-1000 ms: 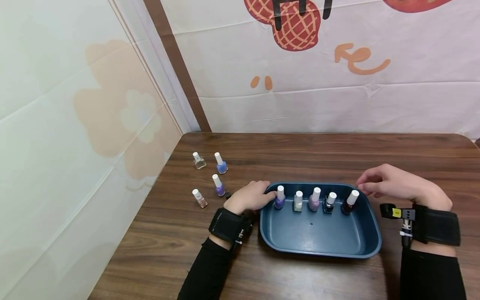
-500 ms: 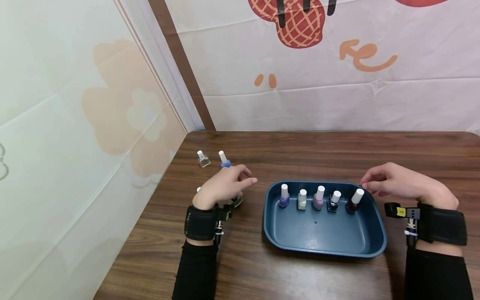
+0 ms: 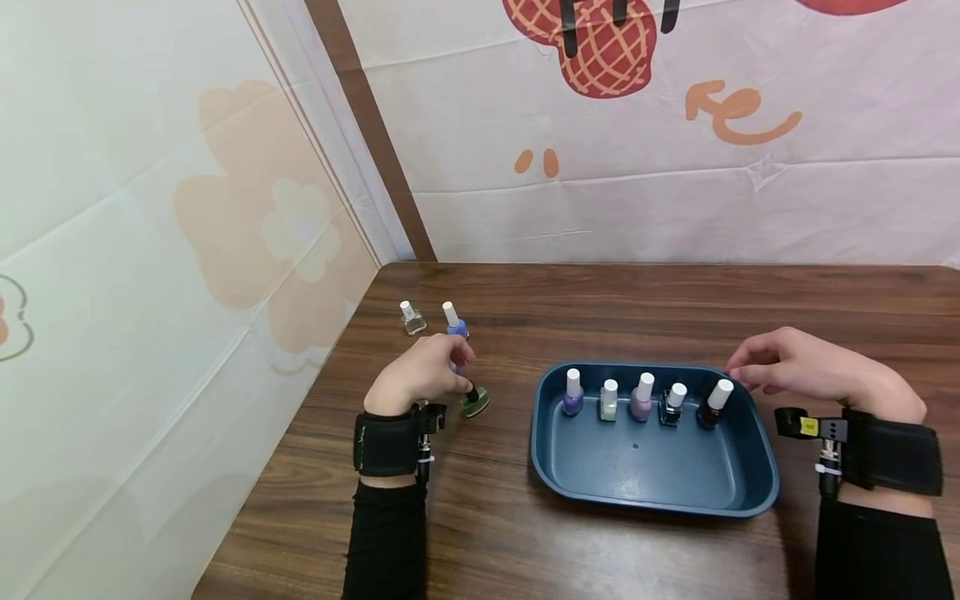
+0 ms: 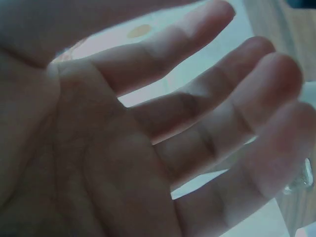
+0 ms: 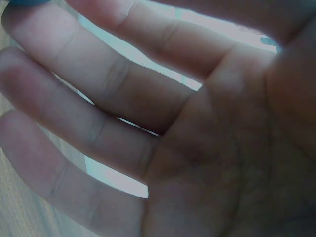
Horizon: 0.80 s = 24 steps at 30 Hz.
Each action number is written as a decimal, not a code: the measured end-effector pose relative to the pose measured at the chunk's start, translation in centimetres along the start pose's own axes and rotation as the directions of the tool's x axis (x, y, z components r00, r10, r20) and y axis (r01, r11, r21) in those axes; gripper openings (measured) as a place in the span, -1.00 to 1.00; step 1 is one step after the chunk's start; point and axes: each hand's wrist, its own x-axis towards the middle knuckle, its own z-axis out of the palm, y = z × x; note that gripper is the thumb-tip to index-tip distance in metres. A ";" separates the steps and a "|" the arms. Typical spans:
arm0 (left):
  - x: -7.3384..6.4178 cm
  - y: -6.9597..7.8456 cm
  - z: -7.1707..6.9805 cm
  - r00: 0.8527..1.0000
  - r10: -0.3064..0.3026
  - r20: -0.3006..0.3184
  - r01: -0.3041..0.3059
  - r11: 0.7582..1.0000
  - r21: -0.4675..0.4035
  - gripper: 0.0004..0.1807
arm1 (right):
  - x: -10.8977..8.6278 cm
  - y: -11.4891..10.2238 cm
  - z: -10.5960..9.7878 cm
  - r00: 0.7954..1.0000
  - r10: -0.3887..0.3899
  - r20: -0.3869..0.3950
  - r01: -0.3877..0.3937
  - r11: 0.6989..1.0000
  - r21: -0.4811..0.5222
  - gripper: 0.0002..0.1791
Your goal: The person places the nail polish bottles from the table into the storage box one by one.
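Note:
My left hand is over the loose nail polish bottles left of the tray, thumb tip right at the black cap of a green nail polish bottle. In the left wrist view its fingers are spread and slightly bent, with nothing between them. Behind this hand stands a blue nail polish bottle, partly covered. My right hand has its fingertips at the right rim of a dark blue tray, fingers loosely bent. Along the tray's far side stand several nail polish bottles, among them a lilac one.
A clear nail polish bottle with a white cap stands at the far left of the wooden table. Printed cloth hangs behind the table's back edge, and another sheet runs along its left side.
My left hand has left the tray's left rim and moved left to the green bottle. My right hand stays at the tray's right rim. The head view has shifted slightly.

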 end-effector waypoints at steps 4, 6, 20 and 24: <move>0.6 0.5 0.7 0.998 -0.046 0.030 0.044 0.997 0.063 -0.62 | -0.1 0.1 0.1 1.000 0.001 -0.001 -0.001 1.000 0.002 -0.77; 0.8 0.9 1.0 0.997 -0.070 0.034 0.067 0.994 0.084 -0.61 | -0.1 0.1 0.1 1.000 0.002 -0.001 -0.002 1.000 0.002 -0.77; 1.5 1.4 2.4 0.987 -0.159 0.031 0.152 0.975 0.160 -0.85 | -0.2 -0.2 0.0 1.000 0.006 -0.009 -0.006 1.000 -0.005 -0.76; 1.7 1.4 2.5 0.983 -0.179 0.048 0.167 0.968 0.186 -0.84 | -0.2 -0.2 0.0 1.000 0.009 -0.007 -0.009 1.000 0.003 -0.76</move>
